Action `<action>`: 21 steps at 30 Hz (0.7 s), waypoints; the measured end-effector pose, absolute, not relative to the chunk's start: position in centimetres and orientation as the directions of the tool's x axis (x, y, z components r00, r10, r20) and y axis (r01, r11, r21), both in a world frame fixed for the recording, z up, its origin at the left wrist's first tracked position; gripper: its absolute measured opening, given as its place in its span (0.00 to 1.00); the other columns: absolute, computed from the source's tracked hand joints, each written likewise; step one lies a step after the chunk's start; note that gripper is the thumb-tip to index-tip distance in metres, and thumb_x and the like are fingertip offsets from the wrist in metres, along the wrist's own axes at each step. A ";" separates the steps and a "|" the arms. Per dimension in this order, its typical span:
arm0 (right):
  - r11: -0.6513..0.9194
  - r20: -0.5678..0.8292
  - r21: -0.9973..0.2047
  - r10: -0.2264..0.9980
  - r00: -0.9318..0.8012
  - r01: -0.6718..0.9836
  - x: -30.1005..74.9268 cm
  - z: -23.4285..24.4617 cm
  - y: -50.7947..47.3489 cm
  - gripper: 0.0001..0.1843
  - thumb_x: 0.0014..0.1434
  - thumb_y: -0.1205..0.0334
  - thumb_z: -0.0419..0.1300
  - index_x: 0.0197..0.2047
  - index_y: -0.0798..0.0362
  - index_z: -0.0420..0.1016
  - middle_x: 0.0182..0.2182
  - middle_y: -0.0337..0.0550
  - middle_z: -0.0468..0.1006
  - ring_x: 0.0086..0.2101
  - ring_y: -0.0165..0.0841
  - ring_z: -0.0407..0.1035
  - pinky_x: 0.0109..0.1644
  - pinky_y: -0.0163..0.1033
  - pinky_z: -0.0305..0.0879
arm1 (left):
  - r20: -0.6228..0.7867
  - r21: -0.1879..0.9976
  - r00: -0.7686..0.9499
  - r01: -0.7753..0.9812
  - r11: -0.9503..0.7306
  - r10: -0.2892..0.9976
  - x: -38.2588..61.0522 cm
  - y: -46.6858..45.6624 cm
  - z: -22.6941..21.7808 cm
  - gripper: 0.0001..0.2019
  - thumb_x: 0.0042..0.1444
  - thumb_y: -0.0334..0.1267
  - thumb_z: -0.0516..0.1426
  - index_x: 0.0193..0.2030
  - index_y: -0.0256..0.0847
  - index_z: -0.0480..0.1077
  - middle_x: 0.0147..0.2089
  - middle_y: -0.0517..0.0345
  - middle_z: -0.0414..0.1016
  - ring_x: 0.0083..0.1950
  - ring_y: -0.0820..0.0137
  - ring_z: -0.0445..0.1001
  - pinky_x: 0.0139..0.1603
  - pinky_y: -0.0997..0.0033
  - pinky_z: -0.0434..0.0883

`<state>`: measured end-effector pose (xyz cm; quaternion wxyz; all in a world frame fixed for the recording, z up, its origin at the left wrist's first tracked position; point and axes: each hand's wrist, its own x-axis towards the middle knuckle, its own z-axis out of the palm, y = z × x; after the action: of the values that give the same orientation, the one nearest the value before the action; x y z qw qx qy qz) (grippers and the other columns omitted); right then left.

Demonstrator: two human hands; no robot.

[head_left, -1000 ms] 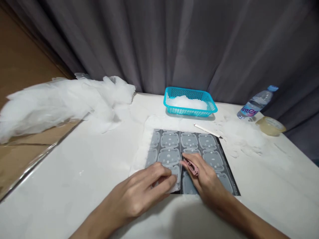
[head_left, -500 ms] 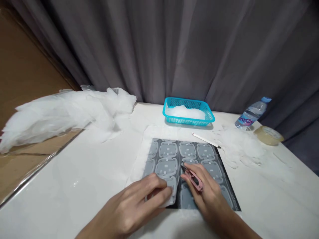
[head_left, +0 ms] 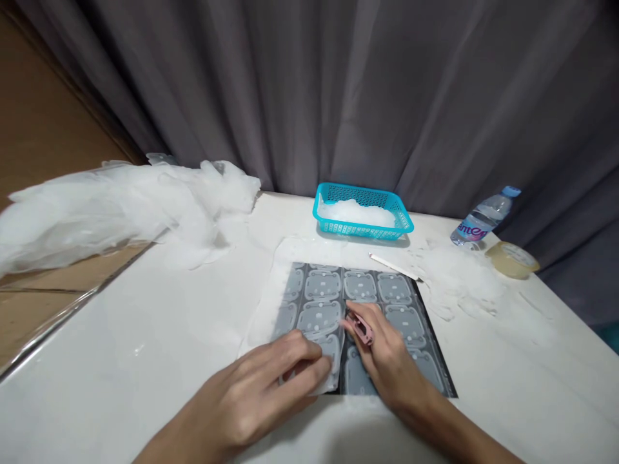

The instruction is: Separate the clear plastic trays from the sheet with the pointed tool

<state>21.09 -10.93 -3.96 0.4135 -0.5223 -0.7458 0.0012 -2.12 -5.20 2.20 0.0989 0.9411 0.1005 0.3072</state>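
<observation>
My right hand (head_left: 384, 351) is closed around small pink thread snips (head_left: 362, 330), their tip pointing away and left over the middle of a black board (head_left: 442, 367). A translucent plastic sheet (head_left: 322, 316) with rows of rounded-rectangle shapes lies over that board. At the near edge, my left hand (head_left: 275, 380) pinches a lifted part of the sheet between thumb and fingers. Its free edge runs close beside the snips. The blades are mostly hidden by my right fingers.
A blue basket (head_left: 365, 232) holding white pieces stands at the back. On the left, a heap of translucent sheets (head_left: 120, 206) lies partly on cardboard (head_left: 72, 277). A white pen-like tool (head_left: 394, 266), scraps (head_left: 459, 277), a water bottle (head_left: 483, 219) and a tape roll (head_left: 512, 260) are on the right.
My right hand and the snips have shifted slightly left and away, along the sheet's edge. My left hand keeps its pinch. The whole view has shifted a little.
</observation>
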 end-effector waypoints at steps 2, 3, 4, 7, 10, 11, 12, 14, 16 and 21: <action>0.464 0.617 -0.435 0.778 -0.121 0.772 21.1 -4.3 -10.7 0.18 0.74 0.69 0.54 0.65 0.56 0.63 0.47 0.55 0.79 0.47 0.41 0.79 0.49 0.45 0.80 | 0.559 0.246 0.789 0.136 -0.959 0.256 -2.2 -5.2 2.2 0.13 0.74 0.25 0.47 0.52 0.37 0.72 0.41 0.52 0.77 0.40 0.71 0.77 0.43 0.77 0.73; 0.469 0.617 -0.439 0.778 -0.123 0.766 21.2 -4.5 -10.6 0.18 0.74 0.70 0.54 0.65 0.56 0.63 0.47 0.55 0.79 0.47 0.41 0.79 0.49 0.45 0.80 | 0.557 0.247 0.789 0.141 -0.959 0.259 -2.2 -5.2 2.2 0.13 0.74 0.25 0.47 0.52 0.37 0.72 0.41 0.52 0.77 0.40 0.71 0.77 0.42 0.78 0.73; 0.474 0.616 -0.443 0.778 -0.125 0.761 21.2 -4.6 -10.5 0.19 0.73 0.71 0.54 0.65 0.56 0.63 0.47 0.55 0.79 0.47 0.41 0.78 0.50 0.45 0.79 | 0.556 0.247 0.788 0.145 -0.958 0.263 -2.2 -5.2 2.2 0.13 0.74 0.26 0.47 0.52 0.37 0.72 0.41 0.53 0.77 0.40 0.71 0.77 0.43 0.78 0.73; 0.471 0.602 -0.463 0.789 -0.124 0.751 21.3 -4.8 -10.4 0.20 0.72 0.74 0.53 0.65 0.55 0.64 0.49 0.55 0.79 0.49 0.41 0.78 0.52 0.45 0.79 | 0.555 0.235 0.789 0.154 -0.960 0.263 -2.3 -5.2 2.1 0.13 0.74 0.26 0.47 0.52 0.38 0.72 0.41 0.53 0.78 0.40 0.71 0.78 0.44 0.78 0.73; 0.459 0.589 -0.498 0.802 -0.102 0.736 21.3 -4.1 -10.9 0.19 0.72 0.73 0.55 0.64 0.54 0.65 0.49 0.54 0.79 0.49 0.40 0.78 0.53 0.44 0.78 | 0.548 0.219 0.795 0.162 -0.962 0.258 -2.4 -5.2 2.0 0.14 0.74 0.27 0.46 0.51 0.38 0.72 0.41 0.54 0.78 0.40 0.71 0.78 0.44 0.78 0.74; 0.453 0.585 -0.516 0.806 -0.087 0.728 21.2 -3.7 -11.1 0.18 0.72 0.72 0.55 0.64 0.54 0.66 0.49 0.54 0.79 0.49 0.40 0.78 0.53 0.43 0.78 | 0.549 0.217 0.794 0.163 -0.962 0.259 -2.4 -5.1 2.1 0.14 0.75 0.27 0.46 0.51 0.38 0.72 0.41 0.54 0.78 0.40 0.71 0.78 0.45 0.78 0.74; 0.444 0.580 -0.535 0.812 -0.070 0.719 21.2 -3.4 -11.4 0.18 0.72 0.70 0.56 0.63 0.54 0.66 0.48 0.53 0.79 0.49 0.40 0.78 0.53 0.43 0.77 | 0.550 0.220 0.793 0.164 -0.962 0.262 -2.5 -5.1 2.2 0.14 0.75 0.28 0.46 0.51 0.38 0.72 0.41 0.54 0.78 0.40 0.72 0.78 0.45 0.79 0.74; 0.425 0.569 -0.570 0.822 -0.036 0.703 21.3 -2.7 -11.8 0.17 0.72 0.69 0.57 0.63 0.54 0.67 0.48 0.53 0.79 0.48 0.39 0.78 0.53 0.41 0.77 | 0.540 0.237 0.796 0.166 -0.957 0.272 -2.8 -5.0 2.5 0.14 0.75 0.28 0.46 0.52 0.39 0.72 0.42 0.54 0.79 0.41 0.72 0.78 0.45 0.80 0.73; 0.417 0.564 -0.590 0.825 -0.016 0.692 21.4 -2.2 -12.0 0.18 0.72 0.68 0.58 0.63 0.54 0.67 0.48 0.52 0.78 0.48 0.38 0.78 0.53 0.40 0.76 | 0.511 0.254 0.811 0.171 -0.952 0.283 -3.0 -4.9 2.8 0.14 0.75 0.28 0.46 0.52 0.39 0.72 0.42 0.55 0.79 0.41 0.73 0.78 0.44 0.81 0.73; 0.388 0.517 -0.631 0.856 -0.010 0.672 21.5 -2.2 -11.1 0.15 0.73 0.65 0.58 0.61 0.52 0.69 0.48 0.50 0.78 0.48 0.37 0.77 0.54 0.39 0.75 | 0.489 0.253 0.825 0.175 -0.952 0.282 -3.2 -5.0 3.3 0.15 0.76 0.29 0.45 0.52 0.38 0.73 0.43 0.55 0.79 0.41 0.73 0.78 0.43 0.81 0.72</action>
<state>21.51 -11.06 -2.17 0.4469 -0.5434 -0.7031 0.1030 -3.17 -4.98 3.30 0.0988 0.9502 0.1202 0.2700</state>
